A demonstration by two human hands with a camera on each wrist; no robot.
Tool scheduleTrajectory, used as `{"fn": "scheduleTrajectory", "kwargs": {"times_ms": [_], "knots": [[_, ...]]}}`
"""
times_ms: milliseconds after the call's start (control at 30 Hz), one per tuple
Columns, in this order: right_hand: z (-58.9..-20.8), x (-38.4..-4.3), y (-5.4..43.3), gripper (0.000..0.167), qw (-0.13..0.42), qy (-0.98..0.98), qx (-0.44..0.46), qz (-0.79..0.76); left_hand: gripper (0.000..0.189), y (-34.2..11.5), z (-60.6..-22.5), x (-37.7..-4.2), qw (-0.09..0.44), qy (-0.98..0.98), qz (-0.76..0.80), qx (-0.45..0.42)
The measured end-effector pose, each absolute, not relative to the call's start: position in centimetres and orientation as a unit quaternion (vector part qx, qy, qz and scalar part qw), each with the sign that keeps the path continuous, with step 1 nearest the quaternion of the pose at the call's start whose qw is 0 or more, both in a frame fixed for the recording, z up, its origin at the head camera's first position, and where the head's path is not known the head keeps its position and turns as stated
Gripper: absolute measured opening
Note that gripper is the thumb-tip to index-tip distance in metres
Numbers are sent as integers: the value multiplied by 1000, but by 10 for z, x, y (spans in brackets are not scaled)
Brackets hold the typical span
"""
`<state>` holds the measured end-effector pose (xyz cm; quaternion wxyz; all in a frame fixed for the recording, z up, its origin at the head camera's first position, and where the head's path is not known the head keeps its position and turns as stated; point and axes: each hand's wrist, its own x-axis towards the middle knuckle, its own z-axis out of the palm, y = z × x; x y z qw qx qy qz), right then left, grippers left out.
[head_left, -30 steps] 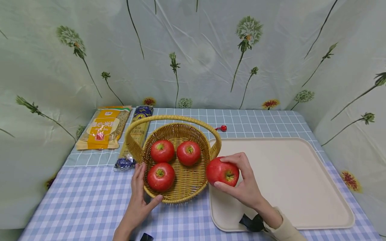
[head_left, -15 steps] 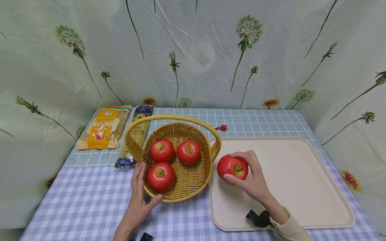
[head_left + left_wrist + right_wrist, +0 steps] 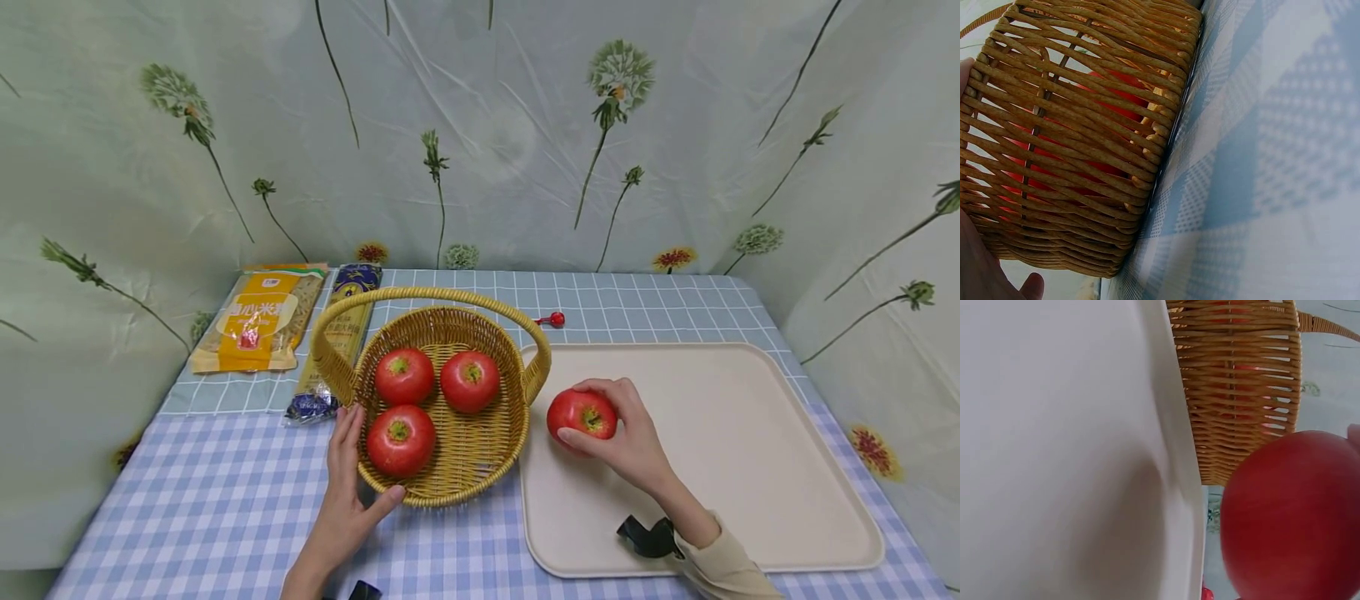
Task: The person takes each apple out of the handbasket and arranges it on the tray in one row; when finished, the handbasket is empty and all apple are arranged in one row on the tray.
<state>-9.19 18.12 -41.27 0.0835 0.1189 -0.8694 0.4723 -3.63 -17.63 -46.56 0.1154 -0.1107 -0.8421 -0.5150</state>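
Observation:
In the head view my right hand (image 3: pixel 626 429) grips a red apple (image 3: pixel 579 418) between thumb and fingers, over the left part of a cream tray (image 3: pixel 720 467). The right wrist view shows this held apple (image 3: pixel 1291 515) raised off the tray, its shadow falling on the surface. A woven basket (image 3: pixel 468 462) with a tall arched handle stands left of the tray. Three more red apples (image 3: pixel 401 440) lie inside it. My left hand (image 3: pixel 347 479) rests against the basket's near left rim, thumb and fingers spread. Through the weave (image 3: pixel 1079 125), the left wrist view gives glimpses of red apple.
A yellow bag of grain (image 3: pixel 255 321) lies at the back left, beside a long blue-and-gold packet (image 3: pixel 337 342) partly behind the basket. A small red object (image 3: pixel 553 319) sits behind the tray. Checked cloth (image 3: pixel 195 500) covers the table; a flowered curtain hangs behind.
My right hand has carried the apple rightward, from beside the basket's rim to over the tray, slowing in the last half second. The left hand and the basket have stayed in place.

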Motion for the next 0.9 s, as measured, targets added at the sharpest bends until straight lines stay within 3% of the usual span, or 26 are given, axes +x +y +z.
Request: {"fn": "scheduleTrajectory", "kwargs": {"times_ms": [667, 900], "knots": [[-430, -97, 183, 49, -2, -896, 87, 436, 104, -175, -463, -35, 112, -849, -505, -105], [-431, -98, 182, 49, -5, -903, 90, 421, 105, -176, -463, -35, 113, -847, -508, -105]]}}
